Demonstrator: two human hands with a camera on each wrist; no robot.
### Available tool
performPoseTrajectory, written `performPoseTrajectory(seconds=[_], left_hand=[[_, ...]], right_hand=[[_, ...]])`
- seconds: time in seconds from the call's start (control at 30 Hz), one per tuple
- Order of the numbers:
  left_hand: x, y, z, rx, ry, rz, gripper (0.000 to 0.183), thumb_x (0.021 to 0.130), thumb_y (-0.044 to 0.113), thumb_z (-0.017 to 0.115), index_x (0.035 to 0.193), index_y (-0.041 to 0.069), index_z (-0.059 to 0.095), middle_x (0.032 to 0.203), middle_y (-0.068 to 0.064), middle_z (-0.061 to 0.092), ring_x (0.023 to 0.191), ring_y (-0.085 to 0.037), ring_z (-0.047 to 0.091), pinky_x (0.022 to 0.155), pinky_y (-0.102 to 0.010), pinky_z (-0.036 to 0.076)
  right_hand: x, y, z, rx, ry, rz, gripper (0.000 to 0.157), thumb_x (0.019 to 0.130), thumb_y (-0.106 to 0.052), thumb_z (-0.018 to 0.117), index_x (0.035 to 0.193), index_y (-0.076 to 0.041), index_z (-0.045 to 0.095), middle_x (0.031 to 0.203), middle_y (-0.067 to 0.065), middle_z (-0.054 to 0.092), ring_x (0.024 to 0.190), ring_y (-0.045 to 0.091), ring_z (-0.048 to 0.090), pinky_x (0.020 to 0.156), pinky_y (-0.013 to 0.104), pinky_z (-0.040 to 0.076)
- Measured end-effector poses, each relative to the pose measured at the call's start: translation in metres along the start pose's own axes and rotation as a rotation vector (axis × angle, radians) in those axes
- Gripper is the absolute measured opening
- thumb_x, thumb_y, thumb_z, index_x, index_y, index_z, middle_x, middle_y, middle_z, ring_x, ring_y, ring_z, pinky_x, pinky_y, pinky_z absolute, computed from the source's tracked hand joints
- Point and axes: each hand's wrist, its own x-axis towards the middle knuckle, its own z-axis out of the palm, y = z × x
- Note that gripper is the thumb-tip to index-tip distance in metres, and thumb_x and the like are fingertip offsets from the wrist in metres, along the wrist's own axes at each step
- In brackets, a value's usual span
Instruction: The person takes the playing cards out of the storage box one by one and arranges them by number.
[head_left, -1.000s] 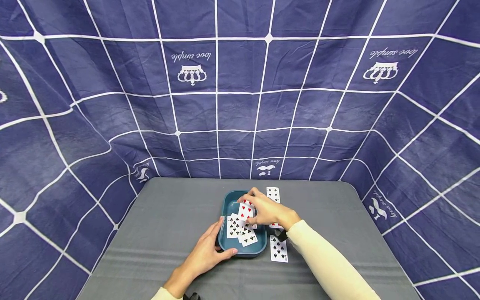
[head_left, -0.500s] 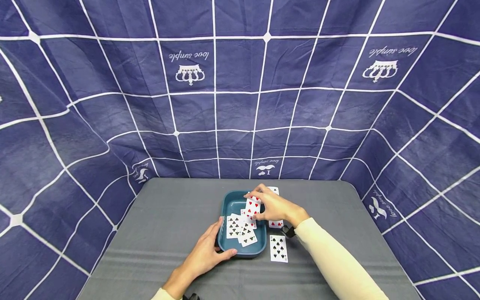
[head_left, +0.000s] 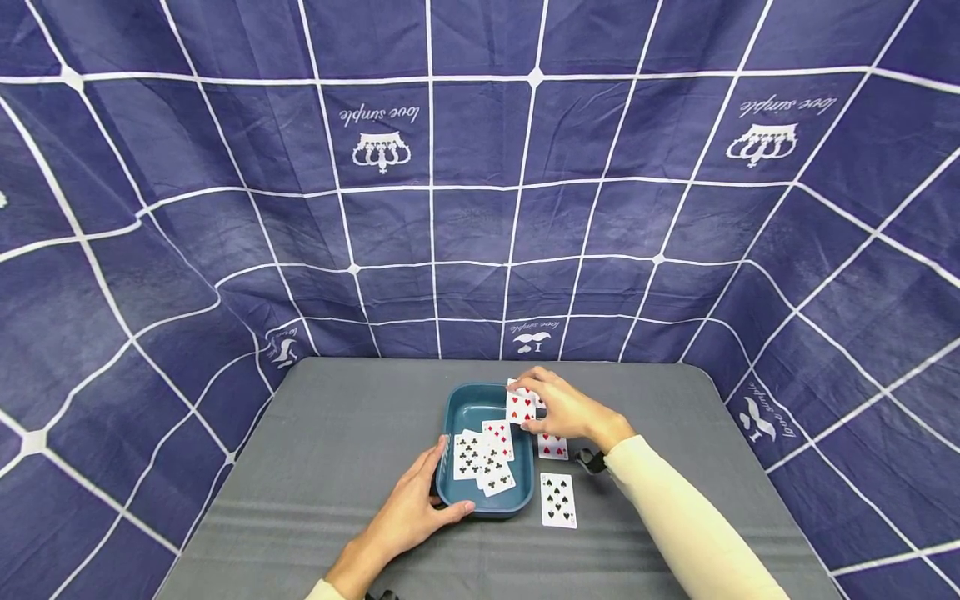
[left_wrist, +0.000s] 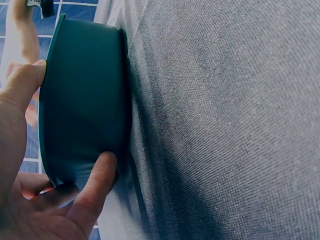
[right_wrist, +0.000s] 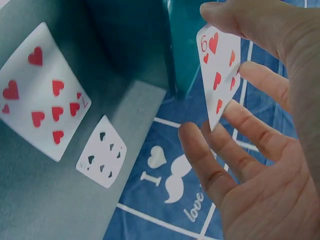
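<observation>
Left hand (head_left: 408, 500) grips the tray (head_left: 467, 408) at its eight o'clock — brace it firmly. At the tray's one o'clock, the six of hearts (head_left: 520, 408) is pinched by the right hand (head_left: 566, 408) — lift lightly, unbent; whether it touches the tray is unclear.

6 of hearts (head_left: 521, 407) now farther right

In the head view, the right hand (head_left: 566, 407) hides parts of the seven of hearts (head_left: 553, 451) and spades card (right_wrist: 102, 154) right of the teal tray (head_left: 474, 414), whose clubs cards (head_left: 467, 458) bear unreadably small numbers.
</observation>
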Motion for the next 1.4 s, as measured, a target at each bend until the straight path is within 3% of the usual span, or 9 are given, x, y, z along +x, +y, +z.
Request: performPoseTrajectory(seconds=[0.23, 0.47, 0.87, 1.4], left_hand=[[-0.002, -0.001, 0.000, -0.011, -0.008, -0.014, 0.122, 0.091, 0.042, 0.103, 0.183, 0.002, 0.032, 0.180, -0.023, 0.048, 0.137, -0.034, 0.071, 0.085, -0.018, 0.068], [-0.003, -0.001, 0.000, -0.012, -0.007, -0.018, 0.122, 0.091, 0.043, 0.103, 0.183, 0.004, 0.032, 0.180, -0.023, 0.048, 0.133, -0.033, 0.073, 0.086, -0.019, 0.069], [-0.003, -0.001, -0.001, -0.010, -0.009, -0.009, 0.123, 0.092, 0.045, 0.102, 0.183, 0.003, 0.031, 0.181, -0.024, 0.047, 0.137, -0.034, 0.072, 0.086, -0.019, 0.069], [-0.002, -0.001, -0.002, -0.007, -0.021, -0.002, 0.123, 0.093, 0.046, 0.101, 0.184, 0.005, 0.030, 0.179, -0.023, 0.049, 0.138, -0.034, 0.070, 0.087, -0.020, 0.069]], right_hand=[[-0.007, 0.012, -0.003, -0.012, 0.027, 0.021, 0.055, 0.097, -0.018, 0.094, 0.147, -0.011, 0.075, 0.157, 0.016, 0.067, 0.150, 0.044, 0.063, 0.128, 0.064, 0.054], [-0.016, 0.025, -0.007, -0.029, 0.048, 0.048, 0.056, 0.095, -0.016, 0.095, 0.146, -0.008, 0.075, 0.162, 0.018, 0.067, 0.152, 0.049, 0.061, 0.129, 0.070, 0.051], [-0.026, 0.055, -0.013, -0.068, 0.091, 0.052, 0.054, 0.093, -0.013, 0.095, 0.143, -0.004, 0.076, 0.161, 0.023, 0.068, 0.147, 0.055, 0.064, 0.125, 0.073, 0.053], [-0.038, 0.099, -0.005, -0.059, 0.109, 0.077, 0.053, 0.087, -0.006, 0.094, 0.135, 0.004, 0.077, 0.153, 0.031, 0.071, 0.138, 0.057, 0.069, 0.122, 0.072, 0.055]])
